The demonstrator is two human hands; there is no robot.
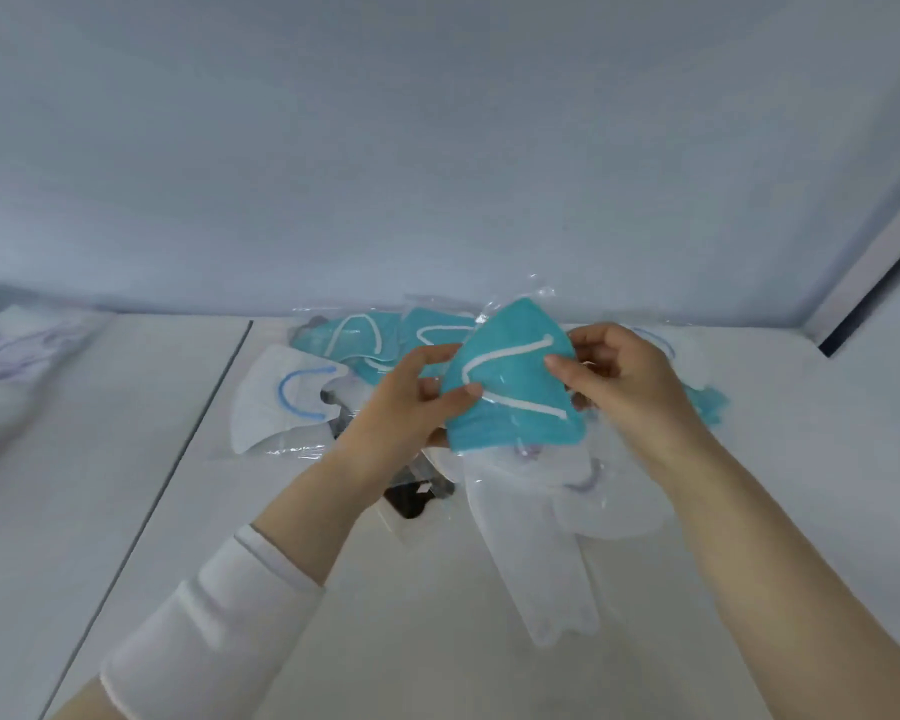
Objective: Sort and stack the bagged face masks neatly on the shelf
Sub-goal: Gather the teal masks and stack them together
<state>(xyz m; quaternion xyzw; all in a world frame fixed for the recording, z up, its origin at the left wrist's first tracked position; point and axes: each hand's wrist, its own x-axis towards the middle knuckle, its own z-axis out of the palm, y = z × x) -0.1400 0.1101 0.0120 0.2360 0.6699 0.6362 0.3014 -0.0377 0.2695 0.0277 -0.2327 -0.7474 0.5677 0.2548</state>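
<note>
We see a teal bagged mask (515, 376) with white ear loops, and other teal masks (354, 335) with white loops too. The white mask (271, 407) has a blue loop, the lower white masks (536, 553) pale purple loops; shelf (437, 641) and sleeve (214, 615) are white.

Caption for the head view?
Left hand and right hand hold a bagged teal mask over the pile on a shelf.

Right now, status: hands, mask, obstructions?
Left hand, right hand both pinch bagged teal mask, held up. White mask, other teal masks loose on shelf. Nothing blocking.
</note>
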